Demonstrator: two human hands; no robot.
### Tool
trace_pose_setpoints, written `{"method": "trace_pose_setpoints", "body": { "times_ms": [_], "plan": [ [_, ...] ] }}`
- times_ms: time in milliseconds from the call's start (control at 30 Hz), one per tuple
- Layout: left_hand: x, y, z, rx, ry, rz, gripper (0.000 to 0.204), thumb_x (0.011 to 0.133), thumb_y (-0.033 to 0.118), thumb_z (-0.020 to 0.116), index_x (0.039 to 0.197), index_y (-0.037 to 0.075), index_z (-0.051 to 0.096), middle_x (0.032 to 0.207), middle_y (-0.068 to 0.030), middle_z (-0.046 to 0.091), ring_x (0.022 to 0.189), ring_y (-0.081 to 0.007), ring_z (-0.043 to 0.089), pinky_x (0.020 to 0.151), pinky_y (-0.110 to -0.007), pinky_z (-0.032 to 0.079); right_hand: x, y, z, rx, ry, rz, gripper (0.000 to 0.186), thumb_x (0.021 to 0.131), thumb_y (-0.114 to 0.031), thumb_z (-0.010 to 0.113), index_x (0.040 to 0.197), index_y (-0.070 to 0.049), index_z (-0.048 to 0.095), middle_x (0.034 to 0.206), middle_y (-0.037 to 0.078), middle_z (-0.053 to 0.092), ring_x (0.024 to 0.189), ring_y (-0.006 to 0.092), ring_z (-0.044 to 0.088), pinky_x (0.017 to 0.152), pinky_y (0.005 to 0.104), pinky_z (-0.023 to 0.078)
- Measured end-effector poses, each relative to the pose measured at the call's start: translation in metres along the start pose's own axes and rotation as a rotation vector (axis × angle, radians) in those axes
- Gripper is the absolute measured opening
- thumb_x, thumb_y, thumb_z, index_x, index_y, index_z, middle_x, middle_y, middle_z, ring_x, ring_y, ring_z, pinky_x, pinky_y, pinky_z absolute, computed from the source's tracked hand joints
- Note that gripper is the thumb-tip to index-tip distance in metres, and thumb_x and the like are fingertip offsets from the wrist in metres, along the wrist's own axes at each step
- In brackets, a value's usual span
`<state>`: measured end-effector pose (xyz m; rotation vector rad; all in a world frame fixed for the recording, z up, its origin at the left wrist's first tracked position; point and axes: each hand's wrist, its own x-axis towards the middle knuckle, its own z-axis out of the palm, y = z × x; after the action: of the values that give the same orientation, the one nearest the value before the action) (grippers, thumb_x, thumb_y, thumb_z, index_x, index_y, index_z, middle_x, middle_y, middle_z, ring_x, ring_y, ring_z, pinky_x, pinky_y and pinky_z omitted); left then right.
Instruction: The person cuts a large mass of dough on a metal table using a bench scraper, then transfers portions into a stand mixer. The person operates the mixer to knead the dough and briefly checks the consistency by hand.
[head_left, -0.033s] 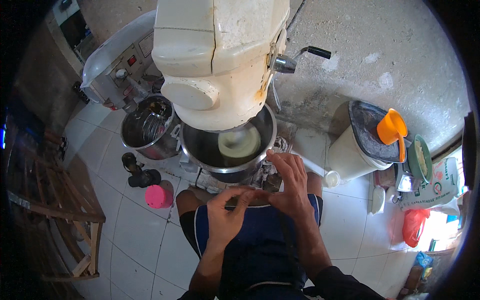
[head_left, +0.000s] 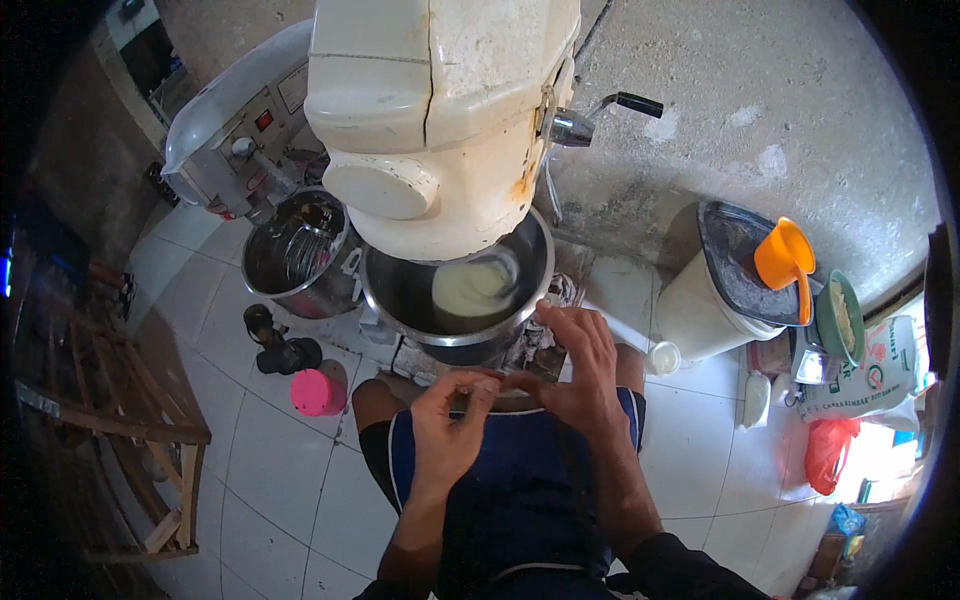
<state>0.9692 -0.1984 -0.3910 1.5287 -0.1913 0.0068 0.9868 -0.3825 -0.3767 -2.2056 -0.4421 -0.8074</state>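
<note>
Two hands meet above the lap: left hand [head_left: 447, 425] and right hand [head_left: 580, 365], fingers pinched together at their tips, on what I cannot tell. Mixer bowl [head_left: 410, 290] with pale dough [head_left: 470, 288] sits at twelve o'clock. Step, by my judgement: cleaning fingertips; next calls for parting them.

I note a cream-white stand mixer head [head_left: 440, 110] streaked with rust-orange by its side seam. Under it I see a bare silver steel mixing bowl [head_left: 400, 290] holding pale cream batter [head_left: 470, 288]. A second steel bowl [head_left: 295, 255] shows the same dull silver. On the white floor tiles [head_left: 270, 440], gridded with grey joints, I record a bright pink cup [head_left: 318, 392]. A white bucket [head_left: 700, 310] carries an orange plastic scoop [head_left: 785, 260]. My apron [head_left: 520, 490] is dark blue with white edging. A red plastic bag [head_left: 828, 450] lies to my right.
</note>
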Motion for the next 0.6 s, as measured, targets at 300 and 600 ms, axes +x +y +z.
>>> {"method": "trace_pose_setpoints", "body": {
  "times_ms": [300, 600],
  "plan": [
    [0.005, -0.007, -0.002, -0.408, -0.113, -0.167, 0.016, 0.092, 0.003, 0.067, 0.106, -0.004, 0.067, 0.106, -0.0084, 0.068, 0.096, -0.0142, 0.064, 0.087, -0.027, 0.051, -0.008, -0.005, 0.02, 0.182, -0.015, -0.182, 0.039, 0.059, -0.008, 0.085, 0.096, -0.012, 0.074, 0.1, 0.002, 0.068, 0.091, 0.0231, 0.062, 0.077, 0.0343, 0.052],
    [0.005, -0.004, -0.02, -0.243, -0.168, -0.089, 0.028, 0.09, 0.002, 0.069, 0.117, -0.003, 0.065, 0.115, -0.0113, 0.066, 0.105, -0.0168, 0.061, 0.091, -0.031, 0.048, -0.004, 0.002, 0.016, 0.299, -0.031, -0.071, 0.018, 0.078, -0.003, 0.072, 0.094, -0.005, 0.064, 0.099, 0.008, 0.064, 0.091, 0.0265, 0.06, 0.08, 0.0373, 0.047]
  ]
}}
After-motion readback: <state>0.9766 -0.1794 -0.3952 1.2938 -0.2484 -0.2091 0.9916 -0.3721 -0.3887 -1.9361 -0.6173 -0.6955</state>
